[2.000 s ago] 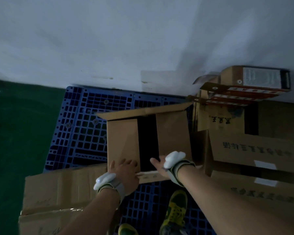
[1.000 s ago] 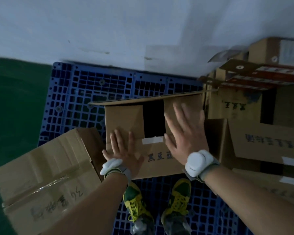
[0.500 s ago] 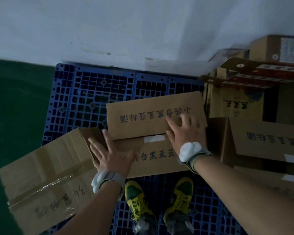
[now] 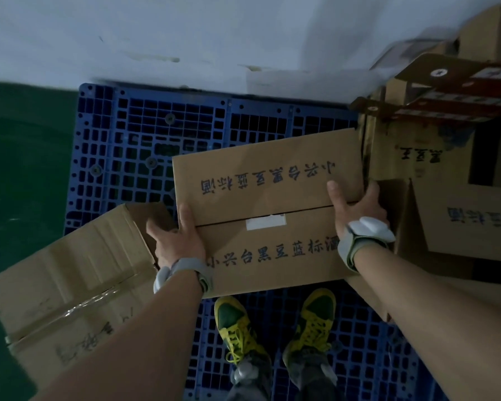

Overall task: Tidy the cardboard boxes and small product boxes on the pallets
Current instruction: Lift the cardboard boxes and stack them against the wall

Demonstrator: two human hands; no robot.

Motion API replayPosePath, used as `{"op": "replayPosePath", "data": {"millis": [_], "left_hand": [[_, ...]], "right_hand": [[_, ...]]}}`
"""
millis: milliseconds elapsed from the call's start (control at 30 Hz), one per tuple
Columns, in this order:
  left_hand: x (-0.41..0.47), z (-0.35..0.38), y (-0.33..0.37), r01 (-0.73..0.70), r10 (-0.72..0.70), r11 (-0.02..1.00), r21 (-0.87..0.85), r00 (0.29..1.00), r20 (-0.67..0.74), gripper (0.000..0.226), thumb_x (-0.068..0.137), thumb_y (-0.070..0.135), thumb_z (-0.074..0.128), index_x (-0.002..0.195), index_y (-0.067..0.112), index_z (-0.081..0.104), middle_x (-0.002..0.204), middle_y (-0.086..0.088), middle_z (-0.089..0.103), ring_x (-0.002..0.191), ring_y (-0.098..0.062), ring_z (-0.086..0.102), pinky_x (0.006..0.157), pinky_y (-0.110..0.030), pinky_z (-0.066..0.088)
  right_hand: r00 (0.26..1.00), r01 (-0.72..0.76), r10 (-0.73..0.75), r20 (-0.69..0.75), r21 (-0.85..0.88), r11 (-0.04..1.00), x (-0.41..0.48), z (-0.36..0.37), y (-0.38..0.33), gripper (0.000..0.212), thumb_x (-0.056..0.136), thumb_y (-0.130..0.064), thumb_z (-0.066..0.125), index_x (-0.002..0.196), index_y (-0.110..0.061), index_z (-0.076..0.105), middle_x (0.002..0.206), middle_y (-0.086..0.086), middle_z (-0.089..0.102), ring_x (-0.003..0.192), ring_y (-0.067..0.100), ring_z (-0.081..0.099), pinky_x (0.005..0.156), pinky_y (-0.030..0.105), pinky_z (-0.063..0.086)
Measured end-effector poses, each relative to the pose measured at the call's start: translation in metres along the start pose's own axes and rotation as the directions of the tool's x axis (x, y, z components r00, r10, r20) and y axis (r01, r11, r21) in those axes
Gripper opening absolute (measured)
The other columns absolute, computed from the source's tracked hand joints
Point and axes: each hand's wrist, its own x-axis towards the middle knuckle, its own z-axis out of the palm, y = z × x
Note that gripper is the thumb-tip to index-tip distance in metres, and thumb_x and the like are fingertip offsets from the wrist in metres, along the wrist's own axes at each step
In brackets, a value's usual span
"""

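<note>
A: Cardboard box, top flaps folded shut, is sitting on the blue pallet directly ahead of the person's shoes. Its long axis is running left to right across the view, printed lettering along both flaps.

B: Where are the hands sitting?

A: One at each short end. Left hand is wrapping the left edge, thumb lying on the top flap, fingers curled down the side out of sight. Right hand is doing the same at the right edge, thumb on top, fingers bent round the corner. Both are closed on the box, not spread flat.

B: So neither hand is nearer?

A: Roughly even; the box is lying between them, centred on the body. What matters, I'm judging, is the neighbours. A taped carton is lying askew just beside the left hand, its corner touching or nearly touching the box. I cannot tell which. On the right, the stack of cartons is standing close against the right hand.

B: Free space?

A: Bare pallet grid is showing beyond the box, toward the white wall. Small product boxes are resting on top of the right-hand stack.

B: Likely direction?

A: I'm guessing straight up or forward; sideways is looking pinched at both ends.
</note>
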Motion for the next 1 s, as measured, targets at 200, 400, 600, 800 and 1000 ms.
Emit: {"op": "replayPosePath", "data": {"millis": [200, 400, 600, 800, 1000], "left_hand": [[0.007, 0.014, -0.010, -0.127, 0.129, 0.984, 0.124, 0.992, -0.004, 0.095, 0.060, 0.094, 0.025, 0.114, 0.023, 0.059, 0.083, -0.003, 0.057, 0.072, -0.028, 0.047, 0.067, -0.037, 0.032], [0.005, 0.009, -0.008, -0.181, 0.178, 0.976, 0.124, 0.983, 0.035, 0.073, 0.060, 0.097, 0.025, 0.080, 0.034, 0.056, 0.062, 0.014, 0.045, 0.061, -0.021, 0.043, 0.064, -0.036, 0.036], [0.007, 0.010, -0.010, -0.164, 0.163, 0.980, 0.114, 0.986, 0.013, 0.074, 0.058, 0.099, 0.022, 0.058, 0.031, 0.050, 0.057, 0.007, 0.050, 0.052, -0.014, 0.041, 0.054, -0.030, 0.032], [0.005, 0.005, -0.004, -0.168, 0.164, 0.983, 0.077, 0.985, 0.053, 0.079, 0.057, 0.097, 0.026, 0.058, 0.023, 0.055, 0.060, -0.002, 0.053, 0.055, -0.023, 0.046, 0.059, -0.034, 0.036], [0.009, -0.003, 0.028, -0.223, 0.216, 0.972, 0.068, 0.971, 0.100, 0.076, 0.064, 0.091, 0.035, 0.066, 0.020, 0.062, 0.063, -0.004, 0.050, 0.070, -0.030, 0.047, 0.070, -0.039, 0.039]], "right_hand": [[0.992, 0.060, -0.050, -0.119, 0.079, 0.995, -0.003, 0.017, 0.005, 0.095, 0.060, -0.096, 0.031, 0.137, -0.041, 0.034, 0.132, -0.001, 0.056, 0.111, 0.035, 0.058, 0.090, 0.052, 0.047], [0.996, 0.030, -0.024, -0.088, 0.065, 0.997, -0.005, 0.011, 0.002, 0.093, 0.058, -0.098, 0.027, 0.136, -0.048, 0.029, 0.124, 0.002, 0.061, 0.103, 0.039, 0.060, 0.085, 0.056, 0.050], [0.998, 0.024, -0.022, -0.060, 0.036, 0.999, -0.003, 0.009, 0.003, 0.088, 0.061, -0.096, 0.024, 0.132, -0.043, 0.031, 0.115, 0.006, 0.064, 0.095, 0.039, 0.061, 0.080, 0.050, 0.050], [0.999, 0.039, -0.041, 0.013, 0.106, 0.994, -0.004, 0.003, 0.003, 0.092, 0.059, -0.096, 0.025, 0.133, -0.041, 0.032, 0.115, 0.002, 0.063, 0.095, 0.034, 0.061, 0.076, 0.042, 0.047], [0.997, 0.008, -0.026, 0.066, 0.265, 0.964, -0.001, -0.008, -0.005, 0.086, 0.067, -0.089, 0.038, 0.137, -0.038, 0.041, 0.118, -0.005, 0.063, 0.101, 0.028, 0.061, 0.076, 0.035, 0.044]]}}
